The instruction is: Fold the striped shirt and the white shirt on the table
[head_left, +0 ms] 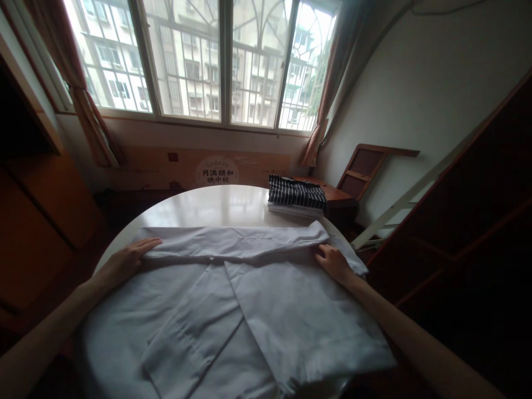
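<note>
the fingers [150,244] of the left hand [132,257] lie open on the white cloth [299,316]; those of the right hand [336,264] bend by its fold, maybe pinching, i cannot tell. it spreads toward the table's [183,206] near edge. it looks light and soft; best held by the fold's ends.

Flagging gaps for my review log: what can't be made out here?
Head view throughout:
White cloth: near end cut off by the bottom edge.
Right hand: fingertips too dim to show any pinch.
Lower folded cloth: top hidden by the striped cloth.
Printed panel: smallest print too blurred to read.
</note>
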A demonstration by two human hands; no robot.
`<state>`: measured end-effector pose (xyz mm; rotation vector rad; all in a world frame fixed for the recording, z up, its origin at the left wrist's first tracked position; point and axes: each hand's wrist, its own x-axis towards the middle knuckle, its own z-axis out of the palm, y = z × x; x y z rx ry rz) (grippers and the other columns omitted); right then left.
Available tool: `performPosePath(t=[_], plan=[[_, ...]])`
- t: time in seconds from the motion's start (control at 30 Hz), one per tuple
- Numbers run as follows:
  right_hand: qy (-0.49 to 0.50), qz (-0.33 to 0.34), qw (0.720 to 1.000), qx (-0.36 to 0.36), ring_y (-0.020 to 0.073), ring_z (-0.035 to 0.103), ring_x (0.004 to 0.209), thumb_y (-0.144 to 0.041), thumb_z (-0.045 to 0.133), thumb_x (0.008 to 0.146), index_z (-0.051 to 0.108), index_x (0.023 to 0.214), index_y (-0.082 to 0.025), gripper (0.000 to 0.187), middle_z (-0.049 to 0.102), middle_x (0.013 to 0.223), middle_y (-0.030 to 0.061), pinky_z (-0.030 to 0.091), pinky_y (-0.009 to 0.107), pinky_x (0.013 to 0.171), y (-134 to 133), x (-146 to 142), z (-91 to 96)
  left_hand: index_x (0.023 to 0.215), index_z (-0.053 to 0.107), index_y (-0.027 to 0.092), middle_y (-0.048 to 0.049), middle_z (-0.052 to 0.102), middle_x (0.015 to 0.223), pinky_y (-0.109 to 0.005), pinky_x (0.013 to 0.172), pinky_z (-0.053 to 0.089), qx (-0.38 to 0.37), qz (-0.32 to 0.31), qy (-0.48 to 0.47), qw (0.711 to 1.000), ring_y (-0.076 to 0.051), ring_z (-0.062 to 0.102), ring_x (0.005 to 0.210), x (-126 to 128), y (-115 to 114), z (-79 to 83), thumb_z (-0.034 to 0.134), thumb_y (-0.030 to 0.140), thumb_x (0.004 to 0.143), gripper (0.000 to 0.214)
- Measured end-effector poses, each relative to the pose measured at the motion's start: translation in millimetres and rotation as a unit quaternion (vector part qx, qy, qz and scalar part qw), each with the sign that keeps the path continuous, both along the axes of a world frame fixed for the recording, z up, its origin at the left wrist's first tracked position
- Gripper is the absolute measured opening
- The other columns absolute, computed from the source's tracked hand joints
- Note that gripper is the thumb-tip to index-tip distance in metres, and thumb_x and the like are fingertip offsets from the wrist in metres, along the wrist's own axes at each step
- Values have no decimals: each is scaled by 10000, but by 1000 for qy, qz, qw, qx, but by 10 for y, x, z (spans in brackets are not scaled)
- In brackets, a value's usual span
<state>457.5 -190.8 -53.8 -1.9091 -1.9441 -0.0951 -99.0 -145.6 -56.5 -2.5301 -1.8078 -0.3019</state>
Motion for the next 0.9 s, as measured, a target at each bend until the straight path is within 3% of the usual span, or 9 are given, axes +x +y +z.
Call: performPosePath(t=[0.1,0.17,0.23,0.33,0.43,0.67,0.9], plan=[[63,-105,988,96,215,592,723,-239,490,723,553,906,-134,219,632,786,88,433,298,645,-2,74,-45,1240,474,136,-31,447,1329,-273,1033,279,41,29,15,999,-143,399,1215,-27,-54,-3,293,0,622,658],[95,-114,979,137,207,588,694,-241,508,702,490,1072,-125,388,630,800,68,433,294,611,-3,90,-76,1227,492,149,-28,475,1305,-273,1024,296,73,40,22,996,-148,410,1208,-19,-86,-9,291,11,636,639],[87,-85,980,155,202,583,709,-228,491,707,477,1127,-144,429,626,828,62,434,295,625,-8,92,-95,1223,500,167,-16,493,1287,-269,1020,302,93,44,27,994,-143,413,1206,-12,-104,-14,290,6,628,651],[57,-36,985,158,197,574,730,-205,438,733,590,973,-165,287,620,824,72,431,298,666,-17,104,-103,1212,514,174,-17,497,1285,-270,1019,305,106,48,26,993,-139,410,1210,-17,-106,-13,282,-3,636,646],[52,-43,985,160,204,576,719,-207,418,747,634,855,-162,246,631,796,81,426,302,661,-19,133,-107,1211,517,174,-29,483,1299,-291,1023,303,109,60,17,992,-149,403,1219,-31,-85,-11,270,-3,671,619],[72,-62,978,187,195,579,687,-267,438,756,635,808,-169,226,659,796,77,410,291,638,-35,135,-97,1220,501,133,-47,433,1340,-283,1028,299,119,66,-54,989,-151,398,1223,-63,11,-50,272,41,732,547],[21,-76,985,156,173,527,645,-220,461,679,576,671,-188,120,579,684,38,375,270,591,-37,97,-111,1183,544,188,-18,483,1300,-293,989,345,47,117,6,992,-162,418,1211,58,-63,68,289,40,753,521]])
